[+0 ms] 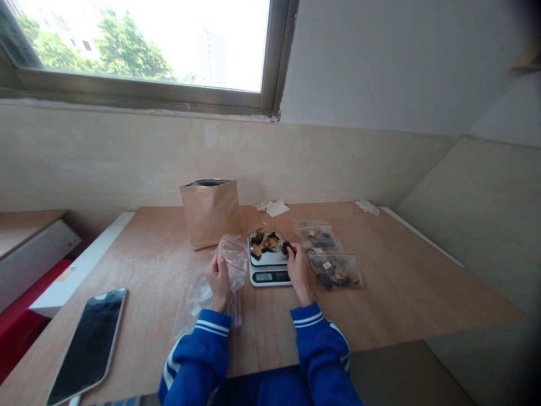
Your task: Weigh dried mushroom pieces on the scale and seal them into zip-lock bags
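Pinched in my left hand (218, 277) is a clear zip bag (235, 256) with a red seal line, held up left of the scale. My right hand (299, 269) closes on a dark dried slice (288, 248) at the right edge of the scale's plate. The white kitchen scale (258, 276) has a lit display, its digits too small to read. Several brown dried slices (269, 242) with dark rims, perhaps dried mushroom, lie on the plate. More clear bags (198, 296) lie flat under my left wrist.
A brown kraft pouch (211, 214) stands open behind my left hand. Filled zip bags (336, 272) overlap right of the scale. A tablet (91, 344) with a white cable lies at the left. Crumpled paper (276, 207) and another scrap (367, 207) sit along the wall.
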`<state>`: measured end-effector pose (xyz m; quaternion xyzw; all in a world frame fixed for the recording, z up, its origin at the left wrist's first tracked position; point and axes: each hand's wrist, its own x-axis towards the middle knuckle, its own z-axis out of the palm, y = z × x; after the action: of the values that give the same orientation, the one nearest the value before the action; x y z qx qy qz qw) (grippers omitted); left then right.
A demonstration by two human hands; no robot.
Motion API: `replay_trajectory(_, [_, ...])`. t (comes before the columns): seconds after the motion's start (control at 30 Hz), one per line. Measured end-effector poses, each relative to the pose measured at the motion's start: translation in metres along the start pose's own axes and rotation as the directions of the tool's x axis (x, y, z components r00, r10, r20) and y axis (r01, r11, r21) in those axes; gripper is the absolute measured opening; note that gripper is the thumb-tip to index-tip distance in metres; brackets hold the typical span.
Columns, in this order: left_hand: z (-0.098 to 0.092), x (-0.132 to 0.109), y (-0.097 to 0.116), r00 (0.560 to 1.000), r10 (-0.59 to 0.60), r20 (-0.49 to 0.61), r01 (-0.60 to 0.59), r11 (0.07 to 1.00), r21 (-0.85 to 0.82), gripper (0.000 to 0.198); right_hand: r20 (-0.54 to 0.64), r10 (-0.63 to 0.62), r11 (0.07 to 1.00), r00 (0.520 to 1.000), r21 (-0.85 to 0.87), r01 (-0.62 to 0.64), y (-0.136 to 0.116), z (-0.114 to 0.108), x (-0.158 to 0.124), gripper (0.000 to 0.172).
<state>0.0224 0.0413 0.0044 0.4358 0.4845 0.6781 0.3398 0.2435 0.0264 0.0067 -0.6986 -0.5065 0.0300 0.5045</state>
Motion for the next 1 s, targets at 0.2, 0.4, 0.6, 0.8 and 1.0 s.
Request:
replay_trajectory(0.2, [0.000,0.000,0.002,1.000,0.006,0.023,-0.006,1.000,0.017,0.039,0.049,0.004,0.950,0.999,0.312,-0.019,-0.054,0.007,-0.003,0.022])
replay_trajectory(0.4, [0.000,-0.001,0.004,0.997,0.025,0.076,-0.026,1.000,0.015,0.039,0.297,-0.183,0.916,0.937,0.398,0.053,-0.121,0.027,-0.018,0.017])
replay_trajectory(0.6, [-0.001,-0.001,0.002,0.999,0.018,0.037,-0.018,1.000,0.002,0.041,0.272,-0.301,0.931,0.914,0.293,0.219,-0.116,0.018,-0.014,0.020])
replay_trajectory(0.8, [-0.001,0.000,0.000,1.000,0.023,0.018,-0.023,1.000,0.008,0.042,0.024,-0.174,0.970,0.985,-0.167,0.175,-0.034,0.017,-0.001,0.024])
replay_trajectory(1.0, [-0.002,-0.001,0.001,0.999,0.029,0.019,-0.030,1.000,0.004,0.042,0.011,-0.146,0.975,0.989,-0.168,0.145,-0.001,0.012,0.002,0.026])
